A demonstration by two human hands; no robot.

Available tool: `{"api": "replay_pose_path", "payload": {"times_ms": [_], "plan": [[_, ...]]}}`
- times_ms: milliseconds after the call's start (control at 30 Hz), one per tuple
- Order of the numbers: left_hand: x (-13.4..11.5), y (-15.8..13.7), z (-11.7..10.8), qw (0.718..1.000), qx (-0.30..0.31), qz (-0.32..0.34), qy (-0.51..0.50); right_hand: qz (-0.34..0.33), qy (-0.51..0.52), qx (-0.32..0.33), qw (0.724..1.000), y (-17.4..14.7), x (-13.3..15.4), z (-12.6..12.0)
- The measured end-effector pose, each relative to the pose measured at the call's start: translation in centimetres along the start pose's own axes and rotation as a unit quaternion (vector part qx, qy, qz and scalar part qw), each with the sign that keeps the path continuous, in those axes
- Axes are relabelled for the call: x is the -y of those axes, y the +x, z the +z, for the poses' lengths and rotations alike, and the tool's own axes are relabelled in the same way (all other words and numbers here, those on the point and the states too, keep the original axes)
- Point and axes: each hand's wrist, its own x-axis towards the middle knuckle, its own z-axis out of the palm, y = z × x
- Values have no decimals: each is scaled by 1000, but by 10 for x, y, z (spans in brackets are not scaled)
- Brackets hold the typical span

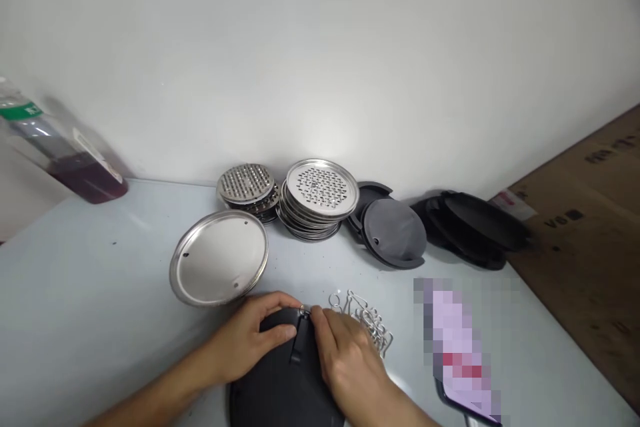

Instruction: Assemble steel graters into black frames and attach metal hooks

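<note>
A dark, rounded plastic part (pixel 280 390) with a slotted tab near its far edge lies at the bottom centre. My left hand (pixel 247 337) grips its far left rim, thumb on top beside the slot. My right hand (pixel 347 357) is closed at the same edge, its fingers pinched around a small metal piece (pixel 305 310), apparently a wire clip, at the head of the slot. The fingers partly hide that piece. Just right of my right hand lies a tangle of bent wire clips (pixel 373 317). A stack of shiny round metal plates (pixel 220 257) sits beyond my left hand.
Stacks of round grater discs (pixel 247 183) and perforated discs (pixel 323 190) stand near the wall. Right of them are grey round plastic parts (pixel 395 230) and black ones (pixel 475 227). A bottle of dark red liquid (pixel 83 173) stands left, a cardboard box (pixel 585 260) right, a pixelated object (pixel 457 340) front right.
</note>
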Motion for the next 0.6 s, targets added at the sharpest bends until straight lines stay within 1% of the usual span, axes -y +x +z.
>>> {"api": "replay_pose_path", "payload": {"times_ms": [67, 100, 167, 233, 267, 367, 433, 533, 600], "plan": [[2, 0, 0, 1000, -7, -13, -6, 17, 52, -5, 998, 3, -4, 1], [4, 0, 1, 1000, -13, -18, -6, 27, 97, 2, 995, 5, -6, 1], [6, 0, 2, 999, -30, -21, -12, 54, 209, 26, 976, 11, -12, -2], [9, -1, 5, 998, -47, -19, -29, 89, 304, 45, 947, 17, -18, -6], [10, -1, 7, 998, -52, -19, -44, 112, 335, 48, 934, 21, -20, -9], [13, -2, 10, 996, -56, -16, -72, 199, 386, 69, 898, 32, -24, -19], [14, -3, 9, 996, -64, -3, -56, 246, 420, 99, 868, 39, -26, -25], [12, -5, 5, 998, -65, 13, -21, 277, 485, 130, 819, 46, -29, -31], [11, -6, 2, 999, -50, 14, -8, 309, 514, 116, 792, 45, -29, -31]]}}
